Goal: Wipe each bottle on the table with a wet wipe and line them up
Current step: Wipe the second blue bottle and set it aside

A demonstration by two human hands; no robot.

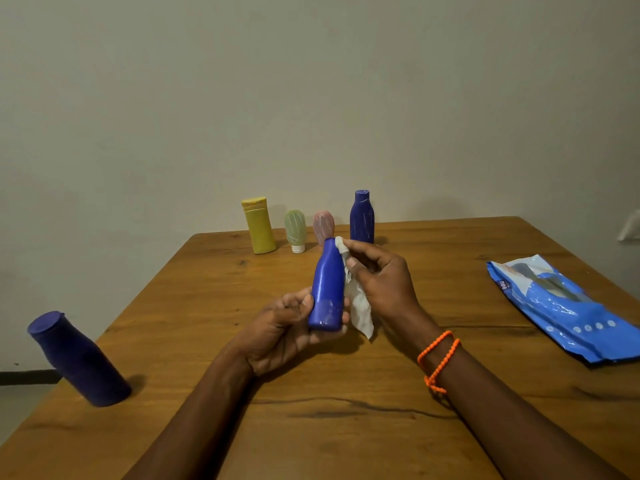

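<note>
Both forearms reach in from the bottom edge over the wooden table (346, 427), cut off by the frame below the elbows; the right wrist wears a looped orange bead bracelet (439, 362). Between the hands, held up above the middle of the table, is a bright blue bottle (327, 285): smooth plastic, slim at the neck and wider below, with a paler, duller band around its lower end. Its top is covered by the wipe, so no cap can be made out. The left hand (282, 336) grips the bottle's lower end, fingers curled round it from behind and thumb on the front. The right hand (379, 278) pinches a crumpled white wet wipe (360, 306) against the bottle's upper right side, the wipe bunched over the neck and hanging loose below the palm.

Near the left table edge stands a dark blue bottle (81, 360), upright on the table though it leans in the wide-angle view. Along the far edge stand four more in a row, close together but apart: a yellow bottle (259, 226) with a flip cap, a pale green tube (295, 230) resting on its white cap, a pink tube (323, 225) whose lower part is hidden behind the held bottle, and a dark blue bottle at the far edge (362, 218). On the right lies a flat blue wipes pack (568, 306); its printing is too small to read, and its far corner runs out of frame.
</note>
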